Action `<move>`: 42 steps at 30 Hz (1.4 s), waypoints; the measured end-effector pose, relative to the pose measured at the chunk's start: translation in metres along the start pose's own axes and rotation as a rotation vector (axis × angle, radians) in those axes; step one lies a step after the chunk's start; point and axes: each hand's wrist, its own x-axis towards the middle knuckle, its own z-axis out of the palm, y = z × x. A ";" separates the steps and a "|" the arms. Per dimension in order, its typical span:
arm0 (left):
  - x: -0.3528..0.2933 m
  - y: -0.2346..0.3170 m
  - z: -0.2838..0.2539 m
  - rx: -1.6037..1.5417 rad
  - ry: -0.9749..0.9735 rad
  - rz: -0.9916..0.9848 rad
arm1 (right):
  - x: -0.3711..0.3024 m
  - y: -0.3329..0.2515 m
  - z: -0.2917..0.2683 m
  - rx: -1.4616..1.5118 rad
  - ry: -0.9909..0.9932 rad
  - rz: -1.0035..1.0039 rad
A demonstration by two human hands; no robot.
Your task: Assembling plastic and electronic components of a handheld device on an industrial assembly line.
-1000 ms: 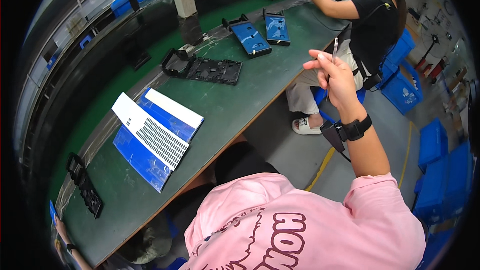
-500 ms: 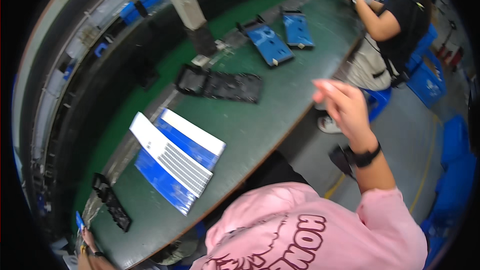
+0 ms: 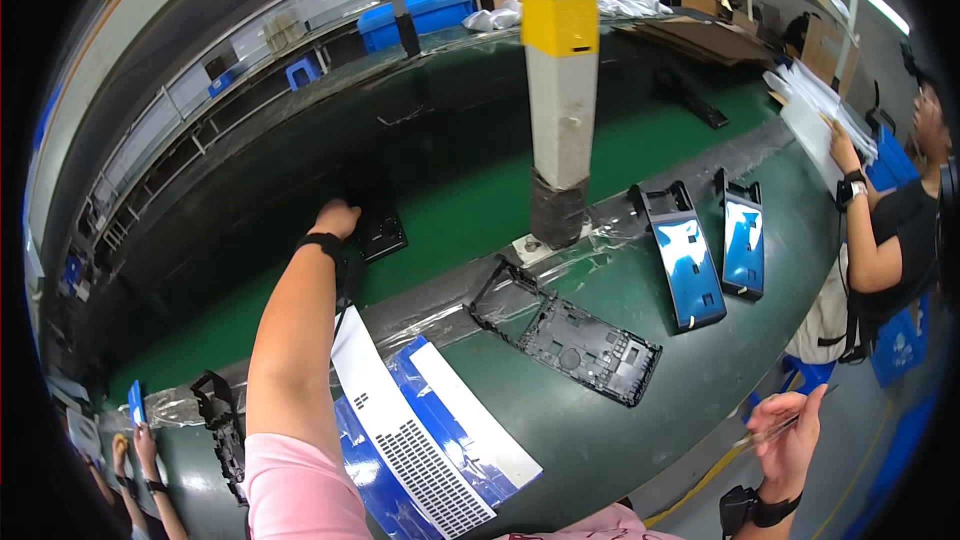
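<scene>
My left hand [image 3: 338,219] reaches far out over the green belt, its fingers closed at the edge of a black plastic housing [image 3: 384,234]. Much of that housing blends into the dark background. In my right hand [image 3: 787,435], held low past the bench's near edge, is a pair of slim metal tweezers [image 3: 766,433]. Below my left forearm lies a blue-and-white sticker sheet [image 3: 480,418] with rows of small dark labels. An open black housing [image 3: 590,347] rests to its right. Farther right are two housings with glossy blue film, one nearer [image 3: 688,270] and one farther [image 3: 743,245].
A pillar [image 3: 562,90] with a yellow band rises behind the bench [image 3: 560,440]. Another black housing [image 3: 226,435] stands left of my forearm. A co-worker [image 3: 880,230] handles white sheets at right; another person's hands [image 3: 146,448] hold a blue piece at far left.
The view has swung up and left. My left arm now stretches across the bench to a black housing on the belt. My right hand appears lower, and the tweezers now show in it.
</scene>
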 end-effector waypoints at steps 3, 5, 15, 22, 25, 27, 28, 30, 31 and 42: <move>0.033 -0.027 -0.016 0.259 -0.004 0.310 | 0.008 0.007 0.029 -0.136 -0.090 -0.127; 0.036 -0.050 -0.033 0.528 0.480 0.457 | 0.016 0.011 0.052 0.015 -0.271 -0.093; -0.211 -0.039 -0.149 -1.579 -0.225 -0.070 | -0.015 0.039 0.145 -0.101 -0.651 0.351; -0.327 -0.051 -0.090 -1.817 0.048 -0.052 | -0.003 0.121 0.209 -0.238 -0.663 0.422; -0.338 -0.075 -0.061 -1.908 -0.074 -0.182 | 0.013 0.140 0.241 -0.319 -0.677 0.351; -0.342 -0.078 -0.056 -1.933 -0.117 -0.267 | 0.026 0.151 0.257 -0.335 -0.622 0.199; -0.343 -0.078 -0.053 -1.942 -0.121 -0.266 | 0.031 0.154 0.259 -0.326 -0.587 0.219; -0.344 -0.078 -0.050 -2.051 -0.130 -0.216 | 0.038 0.165 0.258 -0.316 -0.559 0.235; -0.344 -0.076 -0.050 -2.057 -0.131 -0.206 | 0.041 0.171 0.250 -0.288 -0.562 0.245; -0.357 -0.063 -0.060 -2.006 -0.085 -0.272 | 0.041 0.173 0.244 -0.236 -0.549 0.265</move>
